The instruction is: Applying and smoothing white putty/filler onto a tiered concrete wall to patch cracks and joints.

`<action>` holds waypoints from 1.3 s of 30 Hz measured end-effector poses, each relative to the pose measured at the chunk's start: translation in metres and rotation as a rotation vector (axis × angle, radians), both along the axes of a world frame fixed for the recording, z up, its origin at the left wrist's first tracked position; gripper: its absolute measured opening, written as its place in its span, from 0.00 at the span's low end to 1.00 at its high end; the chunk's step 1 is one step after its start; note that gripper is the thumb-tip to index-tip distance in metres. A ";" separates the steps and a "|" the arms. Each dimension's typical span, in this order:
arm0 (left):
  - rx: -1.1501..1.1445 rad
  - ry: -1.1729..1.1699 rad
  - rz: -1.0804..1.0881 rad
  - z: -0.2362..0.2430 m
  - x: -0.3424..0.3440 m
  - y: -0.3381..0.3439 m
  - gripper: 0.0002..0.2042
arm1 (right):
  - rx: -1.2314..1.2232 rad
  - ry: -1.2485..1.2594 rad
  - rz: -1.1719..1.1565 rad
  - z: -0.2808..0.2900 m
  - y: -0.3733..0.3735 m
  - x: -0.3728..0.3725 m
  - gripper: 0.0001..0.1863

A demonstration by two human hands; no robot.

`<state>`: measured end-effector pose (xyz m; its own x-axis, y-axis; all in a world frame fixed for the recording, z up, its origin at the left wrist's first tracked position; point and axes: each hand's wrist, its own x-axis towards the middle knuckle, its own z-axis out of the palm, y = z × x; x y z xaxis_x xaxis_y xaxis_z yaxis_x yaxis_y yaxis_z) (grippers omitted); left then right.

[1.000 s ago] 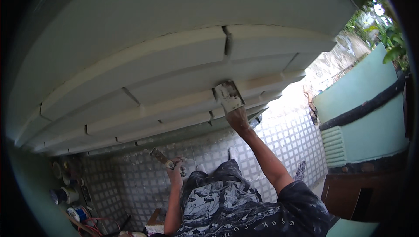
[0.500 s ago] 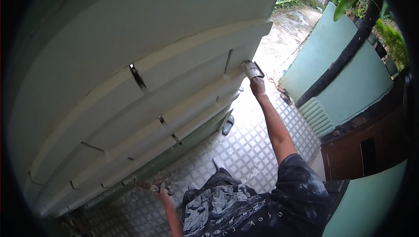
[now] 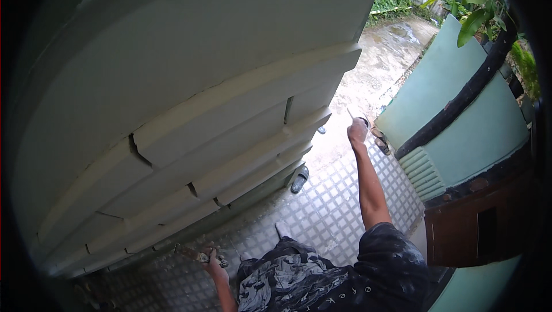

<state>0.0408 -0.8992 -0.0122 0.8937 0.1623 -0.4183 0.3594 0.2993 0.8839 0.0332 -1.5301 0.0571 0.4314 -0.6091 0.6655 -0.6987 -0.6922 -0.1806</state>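
My right hand [image 3: 357, 132] is stretched forward, closed round a flat metal trowel [image 3: 350, 113] that now shows nearly edge-on as a thin pale strip. It is just off the right end of the pale stepped wall mouldings [image 3: 253, 85], not touching them. Low on the left, my left hand [image 3: 214, 263] grips a plaster-smeared putty knife [image 3: 188, 252], its blade pointing left toward the wall's foot. Part of that tool is dim and hard to make out. Dark slots [image 3: 138, 150] cut through the mouldings in several places.
Grey patterned tiles [image 3: 328, 211] cover the floor, with a dark sandal [image 3: 299, 179] by the wall and more footwear [image 3: 380, 141] farther right. A light green wall [image 3: 443, 90] with a dark curved band stands right, above a brown wooden panel [image 3: 474, 228].
My right hand has drawn the trowel away from the moulding's end, rightward and slightly down, turning it edge-on. My left hand has barely moved. The view has shifted slightly.
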 end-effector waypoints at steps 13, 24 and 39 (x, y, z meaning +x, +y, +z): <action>0.009 0.026 -0.055 -0.023 0.005 -0.063 0.08 | 0.172 0.103 -0.039 -0.004 0.012 0.006 0.06; -0.004 0.016 -0.020 -0.006 0.000 -0.075 0.08 | 0.163 0.078 0.199 -0.014 0.021 -0.001 0.10; -0.057 0.047 0.035 0.007 -0.007 -0.051 0.09 | 0.128 0.215 0.173 -0.031 0.018 0.016 0.05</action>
